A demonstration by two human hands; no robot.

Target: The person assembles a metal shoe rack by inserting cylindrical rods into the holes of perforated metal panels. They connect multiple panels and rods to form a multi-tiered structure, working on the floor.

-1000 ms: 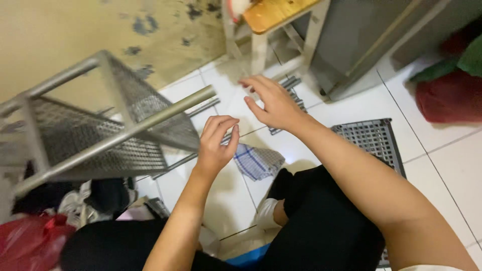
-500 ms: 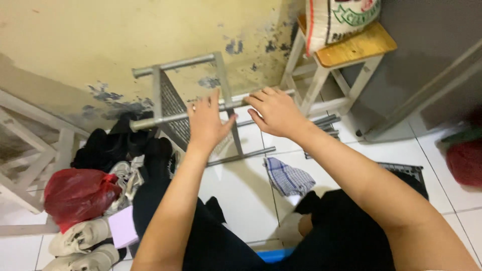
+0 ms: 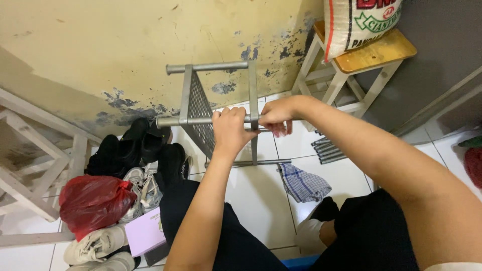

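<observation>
Against the stained wall, both hands are now closing on the grey metal rack [image 3: 211, 108]: left hand [image 3: 228, 128] and right hand [image 3: 276, 114] wrapping its horizontal tube, no longer hovering open

White tiled floor [image 3: 261, 200] under me, checked cloth [image 3: 303, 183], grey metal tubes [image 3: 329, 149], shoes [image 3: 143, 170], red bag [image 3: 93, 200], wooden stool [image 3: 351, 70] by wall edge
</observation>
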